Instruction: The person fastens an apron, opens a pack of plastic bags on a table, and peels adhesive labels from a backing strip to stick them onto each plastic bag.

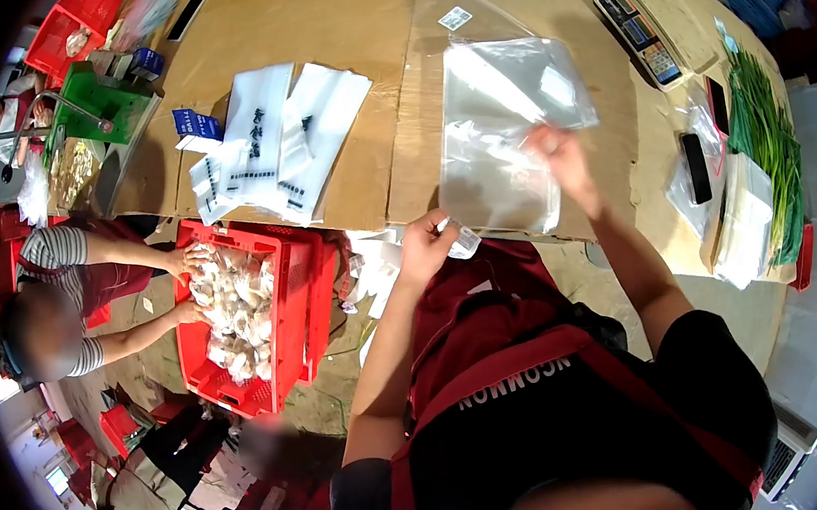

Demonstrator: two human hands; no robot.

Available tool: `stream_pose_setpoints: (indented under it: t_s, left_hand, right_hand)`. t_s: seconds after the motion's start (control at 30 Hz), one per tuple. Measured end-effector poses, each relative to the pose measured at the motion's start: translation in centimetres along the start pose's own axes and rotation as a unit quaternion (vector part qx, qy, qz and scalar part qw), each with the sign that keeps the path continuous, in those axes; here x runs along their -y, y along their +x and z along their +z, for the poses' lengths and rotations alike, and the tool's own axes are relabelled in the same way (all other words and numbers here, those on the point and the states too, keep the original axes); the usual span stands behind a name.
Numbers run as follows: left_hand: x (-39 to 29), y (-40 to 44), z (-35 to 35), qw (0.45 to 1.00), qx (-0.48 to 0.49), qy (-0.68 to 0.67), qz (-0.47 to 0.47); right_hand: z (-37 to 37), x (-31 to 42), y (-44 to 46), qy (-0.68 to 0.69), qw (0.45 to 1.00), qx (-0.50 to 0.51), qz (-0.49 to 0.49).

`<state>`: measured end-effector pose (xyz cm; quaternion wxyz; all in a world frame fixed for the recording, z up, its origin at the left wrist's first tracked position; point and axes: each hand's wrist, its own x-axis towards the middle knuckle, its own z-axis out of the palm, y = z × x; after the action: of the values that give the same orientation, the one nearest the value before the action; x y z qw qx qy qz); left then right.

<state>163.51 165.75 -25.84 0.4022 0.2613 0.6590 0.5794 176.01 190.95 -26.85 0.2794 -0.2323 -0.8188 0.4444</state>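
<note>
My left hand [427, 247] is closed at the table's front edge, with a small piece of clear and whitish plastic [465, 240] sticking out of it. What exactly that piece is, I cannot make out. Over a stack of clear plastic bags [495, 181] hovers my right hand [563, 159], its fingers curled and smeared by motion. Whether it holds anything does not show. The bags lie flat and shiny on the cardboard-covered table [401, 86]. A small white printed label [454, 18] lies beyond them.
Printed white bags [262, 141] and a blue box [198, 125] lie left. A co-worker's hands [185, 263] hold a red crate [275, 359] of bagged pale produce. Right are a scale [642, 34], a dark phone [696, 168] and long green vegetables [764, 153].
</note>
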Motion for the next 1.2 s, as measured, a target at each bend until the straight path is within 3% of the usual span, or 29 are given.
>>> stream_pose_setpoints:
  t_s: [0.03, 0.1, 0.13, 0.2, 0.23, 0.27, 0.33, 0.37, 0.4, 0.43, 0.47, 0.53, 0.6, 0.63, 0.67, 0.7, 0.73, 0.8, 0.87, 0.93, 1.0, 1.1, 1.17, 1.2]
  left_hand:
    - [-0.3, -0.2, -0.2, 0.999, -0.01, 0.017, -0.034]
    - [1.4, 0.1, -0.7, 0.999, -0.02, 0.016, -0.04]
    - [2.1, 0.5, -0.7, 0.999, -0.025, 0.015, -0.041]
    - [1.8, 1.1, 0.7, 0.999, -0.009, -0.023, -0.04]
    - [1.0, 1.4, 1.8, 0.997, 0.008, -0.078, 0.024]
    - [0.2, 1.6, 2.7, 0.987, 0.024, -0.131, 0.088]
    - [-0.1, 2.1, 3.0, 0.989, 0.047, -0.121, 0.076]
    - [0.0, 2.5, 2.9, 0.992, 0.067, -0.064, 0.085]
    - [0.2, 2.7, 2.8, 0.992, 0.086, -0.008, 0.092]
    - [-0.3, 2.7, 2.8, 0.993, 0.077, -0.022, 0.091]
    - [-0.7, 2.6, 2.6, 0.993, 0.078, -0.021, 0.088]
    - [-1.6, 2.3, 2.0, 0.994, 0.046, 0.096, -0.038]
    - [-1.7, 2.4, 1.8, 0.99, 0.027, 0.125, -0.051]
    - [-1.6, 2.5, 1.6, 0.984, 0.024, 0.17, -0.042]
    - [-1.8, 2.6, 1.3, 0.976, 0.02, 0.215, -0.031]
    - [-2.0, 2.4, 1.1, 0.972, 0.016, 0.236, -0.004]
    - [-1.4, 2.2, 0.9, 0.972, 0.016, 0.236, -0.002]
    - [0.6, 2.1, 0.3, 0.983, 0.005, 0.182, -0.019]
    - [-0.5, 1.3, 0.1, 0.991, 0.031, 0.102, -0.08]
    - [0.8, 1.4, 0.4, 0.999, 0.016, 0.014, 0.046]
    - [0.9, 1.6, 0.5, 0.995, 0.024, 0.01, 0.092]
    - [1.9, 1.6, 0.1, 0.995, 0.085, 0.056, -0.013]
    - [1.3, 1.4, 0.0, 0.995, 0.083, 0.051, -0.009]
    - [1.0, 1.4, -0.1, 0.996, 0.081, 0.044, -0.006]
  right_hand:
    - [-1.1, 0.1, 1.1, 0.08, 0.971, -0.184, 0.128]
    - [-4.8, 2.8, 3.7, -0.098, 0.931, -0.35, -0.046]
    - [-5.2, 5.1, 3.9, -0.257, 0.889, -0.358, -0.123]
    - [-3.2, 5.7, 2.1, -0.096, 0.969, -0.191, -0.127]
    - [-2.0, 6.2, 1.0, -0.032, 0.992, -0.082, -0.089]
    - [-0.6, 7.4, -0.6, 0.0, 0.997, 0.082, -0.006]
    - [1.3, 6.8, -2.3, 0.094, 0.939, 0.305, 0.127]
    - [1.8, 6.6, -2.5, 0.094, 0.939, 0.307, 0.123]
    - [2.1, 6.3, -2.7, 0.167, 0.917, 0.302, 0.201]
    - [2.3, 6.4, -2.9, 0.24, 0.883, 0.292, 0.279]
    - [2.4, 6.3, -3.0, 0.243, 0.882, 0.291, 0.281]
    - [2.4, 6.2, -2.7, 0.187, 0.92, 0.261, 0.223]
    - [2.5, 5.1, -1.9, 0.137, 0.941, 0.228, 0.209]
    - [2.6, 3.9, -1.7, -0.053, 0.978, 0.179, 0.094]
    - [2.6, 2.6, -1.5, -0.241, 0.963, 0.12, -0.026]
    - [2.1, 0.9, -1.5, -0.39, 0.907, 0.16, 0.002]
    - [1.9, 1.2, -1.5, -0.391, 0.907, 0.158, 0.001]
    - [1.4, 2.6, -0.9, -0.442, 0.896, 0.034, 0.024]
    - [1.2, 3.7, -1.8, -0.398, 0.914, 0.075, 0.027]
    - [1.4, 3.0, -2.7, -0.326, 0.906, 0.153, -0.222]
    - [1.8, 1.5, -3.2, -0.283, 0.929, 0.13, -0.201]
    - [1.6, 2.2, -2.3, -0.264, 0.95, 0.139, -0.088]
    - [0.4, 0.6, -1.1, -0.015, 0.963, 0.204, 0.174]
    - [-0.3, -1.5, -0.4, 0.134, 0.977, 0.02, 0.162]
